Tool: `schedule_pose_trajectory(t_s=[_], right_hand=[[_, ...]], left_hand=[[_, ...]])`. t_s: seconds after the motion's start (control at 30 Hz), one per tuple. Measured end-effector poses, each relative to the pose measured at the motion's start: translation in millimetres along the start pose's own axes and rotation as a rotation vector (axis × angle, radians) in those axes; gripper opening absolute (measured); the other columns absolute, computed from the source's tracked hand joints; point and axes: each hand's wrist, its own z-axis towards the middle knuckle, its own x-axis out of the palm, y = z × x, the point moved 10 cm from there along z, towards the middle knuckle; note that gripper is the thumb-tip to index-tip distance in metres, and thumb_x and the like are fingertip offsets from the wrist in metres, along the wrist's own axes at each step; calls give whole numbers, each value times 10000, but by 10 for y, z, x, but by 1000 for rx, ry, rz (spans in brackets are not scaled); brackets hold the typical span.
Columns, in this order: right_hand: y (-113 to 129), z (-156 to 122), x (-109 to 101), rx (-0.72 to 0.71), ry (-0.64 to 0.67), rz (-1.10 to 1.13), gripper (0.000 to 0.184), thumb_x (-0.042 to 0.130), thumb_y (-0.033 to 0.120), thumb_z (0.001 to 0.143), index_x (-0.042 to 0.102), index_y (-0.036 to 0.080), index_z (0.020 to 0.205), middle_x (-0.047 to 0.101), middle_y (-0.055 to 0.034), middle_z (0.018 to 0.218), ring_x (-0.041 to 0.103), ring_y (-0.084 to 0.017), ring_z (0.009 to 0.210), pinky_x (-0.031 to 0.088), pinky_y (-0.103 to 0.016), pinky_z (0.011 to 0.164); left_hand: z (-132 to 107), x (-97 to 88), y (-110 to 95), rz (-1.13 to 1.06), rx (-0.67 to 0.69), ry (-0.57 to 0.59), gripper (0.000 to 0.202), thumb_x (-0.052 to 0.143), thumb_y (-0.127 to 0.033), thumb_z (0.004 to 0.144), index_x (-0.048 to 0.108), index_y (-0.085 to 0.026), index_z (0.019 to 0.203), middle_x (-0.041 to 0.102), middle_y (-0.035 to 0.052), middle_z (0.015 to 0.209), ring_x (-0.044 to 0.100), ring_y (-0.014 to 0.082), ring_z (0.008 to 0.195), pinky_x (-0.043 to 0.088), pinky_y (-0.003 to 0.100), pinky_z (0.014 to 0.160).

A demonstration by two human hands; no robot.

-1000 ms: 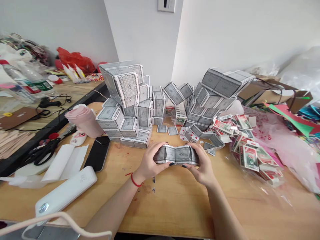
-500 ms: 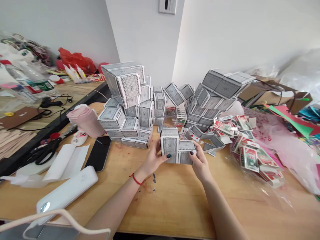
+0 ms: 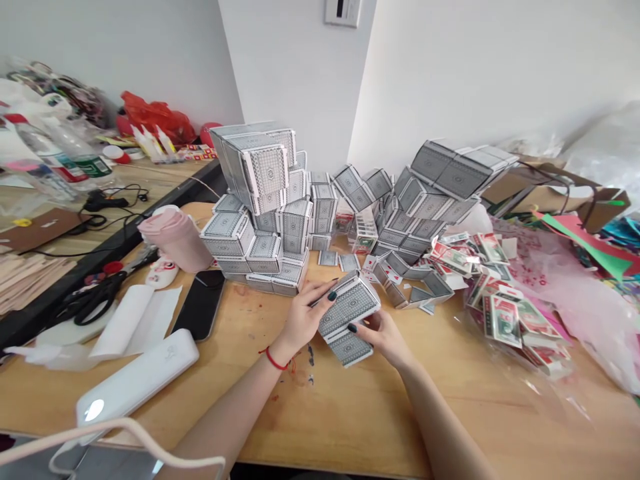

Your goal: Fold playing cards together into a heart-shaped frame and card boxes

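Observation:
Between my hands, above the wooden table, is a small tilted block (image 3: 353,305) made of joined boxes with grey patterned playing-card backs. My left hand (image 3: 309,313) grips its upper left side, fingers along the edge. With thumb on the front face, my right hand (image 3: 385,337) holds it from the lower right; some of those fingers are hidden behind it. Behind stand stacked playing-card boxes on the left (image 3: 267,220) and another stack on the right (image 3: 430,193). Just beyond the held block, folded cards form an open frame (image 3: 417,283), with loose playing cards (image 3: 345,260) close by.
Red and green card packs (image 3: 505,317) lie in plastic at right. On the left are a phone (image 3: 200,303), a white power bank (image 3: 137,377) with a cable, a pink cup (image 3: 175,237), black scissors (image 3: 90,300) and a paper roll (image 3: 123,320).
The card block has turned from upright to tilted, its taller part now leaning right. My left hand has shifted to its top left edge, my right hand lower. Loose cards behind show more.

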Motion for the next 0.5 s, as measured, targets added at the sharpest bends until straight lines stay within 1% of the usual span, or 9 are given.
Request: schedule_pose_trajectory(t_s=[0.07,0.13,0.17,0.23,0.3,0.33,0.37,0.43,0.5], right_hand=[[-29,4,1,25,-16,-14,385,723,381,653,616,175,960,684,-74,959,626,-250,903,495,-358,794],[-48,3,-10,45,-29,-27,401,718,400,653,608,166,960,689,-80,933,633,-253,880,505,-362,771],[-51,1,-16,48,-34,-30,414,718,405,652,602,163,968,689,-83,930,635,-255,877,508,-366,770],[-51,-3,-22,46,-41,-27,434,714,409,655,590,162,990,687,-87,932,636,-257,872,508,-377,777],[-39,-6,-9,34,-40,-9,428,706,410,664,587,163,992,685,-90,941,637,-256,869,503,-389,792],[-28,-6,3,22,-39,5,415,702,410,667,590,164,982,685,-92,947,638,-257,873,501,-393,799],[-15,-6,15,7,-42,22,401,700,409,669,593,165,969,685,-93,952,637,-259,879,499,-394,804],[5,-5,23,-23,-67,56,386,703,412,662,597,166,940,688,-93,951,638,-261,883,502,-387,797],[-1,-4,12,-40,-108,79,389,706,428,650,599,163,913,693,-93,932,644,-261,859,511,-375,766]], left_hand=[[-5,-28,30,1,-25,-37,308,524,-342,823,652,-189,1057,638,84,1083,552,211,1052,416,340,941],[-17,-39,52,-10,-49,-49,313,508,-345,831,653,-181,1054,640,86,1095,550,218,1064,409,354,954],[-24,-27,58,-29,-62,-35,318,496,-345,838,646,-181,1065,632,85,1117,544,221,1080,402,361,964],[-41,39,55,-92,-87,39,336,492,-340,840,618,-183,1109,599,84,1182,520,228,1124,386,371,986],[-65,116,30,-153,-102,119,382,545,-324,810,571,-186,1165,556,88,1241,496,238,1157,380,374,994],[-75,131,15,-169,-103,131,432,586,-313,782,540,-191,1194,532,91,1267,487,243,1164,382,374,992],[-82,120,5,-175,-101,114,494,624,-301,752,505,-198,1221,506,93,1291,483,245,1165,385,373,988],[-92,47,8,-172,-97,22,596,667,-292,713,436,-216,1257,461,96,1318,478,240,1157,390,368,975],[-107,10,47,-182,-115,-41,632,668,-301,710,386,-230,1270,455,93,1296,480,226,1140,392,359,962]])
